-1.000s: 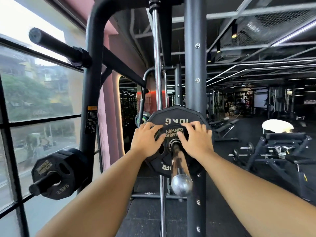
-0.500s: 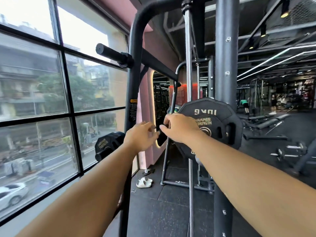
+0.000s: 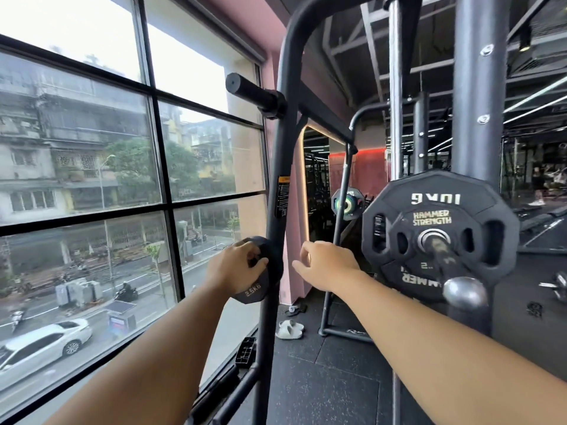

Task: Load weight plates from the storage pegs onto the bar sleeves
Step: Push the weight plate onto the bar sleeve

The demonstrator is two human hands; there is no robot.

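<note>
One 10 kg plate (image 3: 435, 199) loaded on the bar sleeve (image 3: 445, 259), the left hand (image 3: 233, 271) grips a 2.5 kg plate (image 3: 254, 293) at the rack upright (image 3: 276, 194), right hand (image 3: 325, 265) spread nearby, likely to slide it off next.

Both hands have left the 10 kg plate (image 3: 435, 210), which they were pressing onto the bar sleeve (image 3: 445, 259) a second ago. The left hand (image 3: 236, 268) has moved across and now grips the 2.5 kg plate (image 3: 257, 291) at the rack upright. The right hand (image 3: 325, 265) now hovers loosely curled beside it, holding nothing.
</note>
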